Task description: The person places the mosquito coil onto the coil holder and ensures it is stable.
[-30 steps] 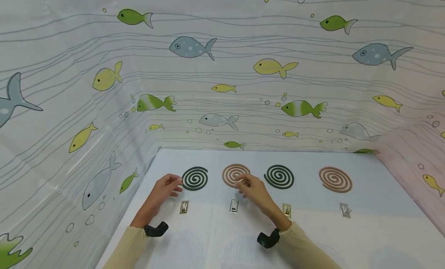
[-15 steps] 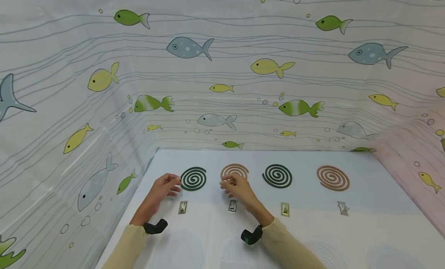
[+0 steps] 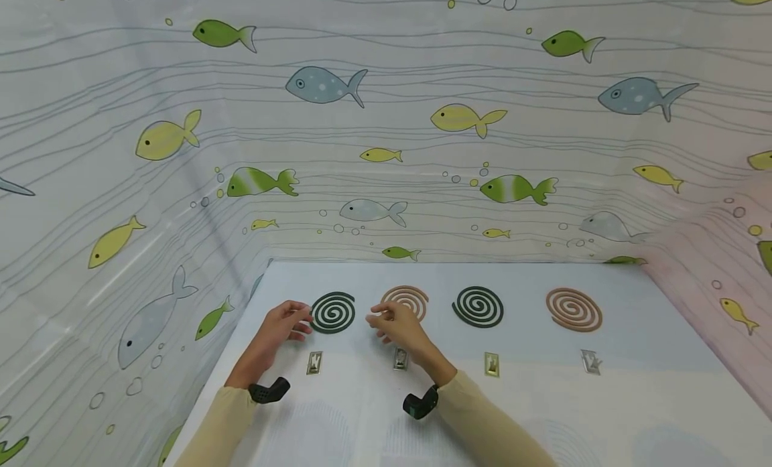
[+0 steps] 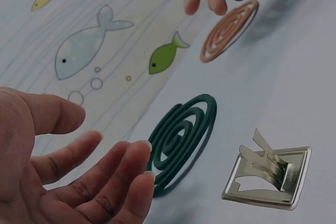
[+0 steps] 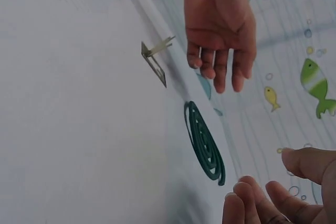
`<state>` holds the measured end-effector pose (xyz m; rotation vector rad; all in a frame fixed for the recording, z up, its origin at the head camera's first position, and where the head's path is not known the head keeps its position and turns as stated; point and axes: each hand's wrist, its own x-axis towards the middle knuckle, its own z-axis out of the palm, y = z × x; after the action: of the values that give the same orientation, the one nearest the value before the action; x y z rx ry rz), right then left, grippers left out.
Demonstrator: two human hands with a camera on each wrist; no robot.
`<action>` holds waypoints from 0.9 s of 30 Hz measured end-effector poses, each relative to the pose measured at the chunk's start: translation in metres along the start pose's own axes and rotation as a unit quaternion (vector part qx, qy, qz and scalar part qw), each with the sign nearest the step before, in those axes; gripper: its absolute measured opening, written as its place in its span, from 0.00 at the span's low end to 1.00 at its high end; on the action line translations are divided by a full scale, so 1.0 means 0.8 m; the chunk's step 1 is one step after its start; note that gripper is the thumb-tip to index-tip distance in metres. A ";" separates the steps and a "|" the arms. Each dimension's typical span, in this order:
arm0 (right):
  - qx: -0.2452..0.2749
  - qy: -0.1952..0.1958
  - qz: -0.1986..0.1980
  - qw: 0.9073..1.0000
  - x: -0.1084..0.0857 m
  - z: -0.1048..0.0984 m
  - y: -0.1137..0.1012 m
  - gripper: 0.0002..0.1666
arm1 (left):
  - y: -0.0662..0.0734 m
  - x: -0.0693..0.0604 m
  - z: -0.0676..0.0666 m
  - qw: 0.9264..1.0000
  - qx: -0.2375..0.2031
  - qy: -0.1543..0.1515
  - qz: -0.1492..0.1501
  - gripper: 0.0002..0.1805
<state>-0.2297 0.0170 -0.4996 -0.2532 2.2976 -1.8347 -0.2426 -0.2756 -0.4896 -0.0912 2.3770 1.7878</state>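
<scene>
My left hand hovers at the left edge of the leftmost dark green coil, fingers loosely bent with nothing between them. In the left wrist view its fingertips overlap the edge of the green coil; whether they touch it, I cannot tell. My right hand is held over the lower left part of a brown coil, its relaxed fingers holding nothing. Small metal stands lie below the coils: one near my left hand, another partly behind my right hand.
Farther right lie a second green coil and a second brown coil, with a gold-coloured stand and a silver one below them. Fish-patterned sheeting surrounds the white table at the back and sides.
My right hand has moved left across the brown coil, uncovering the gold-coloured stand and partly covering the silver one. My left hand has barely moved. The head view has shifted slightly.
</scene>
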 end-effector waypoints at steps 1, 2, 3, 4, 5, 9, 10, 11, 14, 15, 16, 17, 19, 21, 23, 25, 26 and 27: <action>-0.002 -0.001 0.001 1.000 0.002 0.002 0.001 0.26 | 0.000 0.001 0.000 1.000 0.001 -0.001 0.003 0.25; -0.004 -0.003 0.002 1.000 0.004 0.004 0.002 0.27 | 0.001 0.001 0.000 1.000 0.003 -0.001 0.005 0.25; -0.003 -0.005 0.004 1.000 0.005 0.005 0.002 0.27 | 0.001 0.002 0.000 1.000 0.004 0.001 0.005 0.25; -0.005 -0.006 0.006 1.000 0.007 0.007 0.002 0.27 | 0.002 0.003 0.000 1.000 0.007 0.001 0.006 0.25; -0.005 -0.009 0.008 1.000 0.009 0.008 0.002 0.28 | 0.002 0.004 -0.001 1.000 0.008 0.004 0.003 0.25; -0.002 -0.019 0.023 1.000 0.013 0.013 -0.002 0.29 | -0.001 0.010 -0.003 1.000 0.014 0.015 -0.008 0.25; -0.004 -0.019 0.026 0.999 0.015 0.014 -0.002 0.29 | -0.003 0.012 -0.003 1.000 0.017 0.017 -0.010 0.25; -0.005 -0.020 0.030 0.999 0.016 0.014 -0.002 0.29 | -0.004 0.014 -0.004 1.000 0.017 0.020 -0.013 0.25; -0.016 -0.019 0.037 0.999 0.019 0.016 -0.001 0.30 | -0.006 0.017 -0.005 0.999 0.025 0.023 -0.016 0.24; -0.021 -0.018 0.039 0.999 0.021 0.017 0.000 0.30 | -0.006 0.019 -0.005 0.999 0.026 0.024 -0.016 0.23; -0.025 -0.017 0.039 0.999 0.022 0.017 0.000 0.30 | -0.006 0.020 -0.006 0.999 0.027 0.023 -0.015 0.23; -0.028 -0.016 0.041 0.999 0.023 0.017 0.000 0.30 | -0.007 0.021 -0.006 0.999 0.028 0.023 -0.014 0.23; -0.029 -0.015 0.043 0.999 0.026 0.019 0.000 0.30 | -0.008 0.023 -0.008 0.999 0.031 0.023 -0.011 0.22; -0.030 -0.017 0.045 0.998 0.028 0.021 -0.001 0.31 | -0.008 0.024 -0.009 0.999 0.030 0.024 -0.010 0.22; -0.029 -0.022 0.050 0.998 0.031 0.024 -0.002 0.31 | -0.009 0.025 -0.010 0.999 0.035 0.026 -0.010 0.22; -0.029 -0.028 0.054 0.998 0.033 0.028 -0.003 0.32 | -0.010 0.025 -0.011 0.999 0.037 0.028 -0.011 0.21; -0.029 -0.032 0.057 0.997 0.034 0.030 -0.004 0.32 | -0.011 0.026 -0.011 0.999 0.037 0.027 -0.011 0.21; -0.026 -0.035 0.061 0.997 0.034 0.031 -0.004 0.32 | -0.012 0.026 -0.011 0.999 0.038 0.028 -0.011 0.21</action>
<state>-0.2500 -0.0142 -0.5028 -0.1773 2.2616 -1.6837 -0.2626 -0.2855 -0.4997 -0.1580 2.4690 1.7052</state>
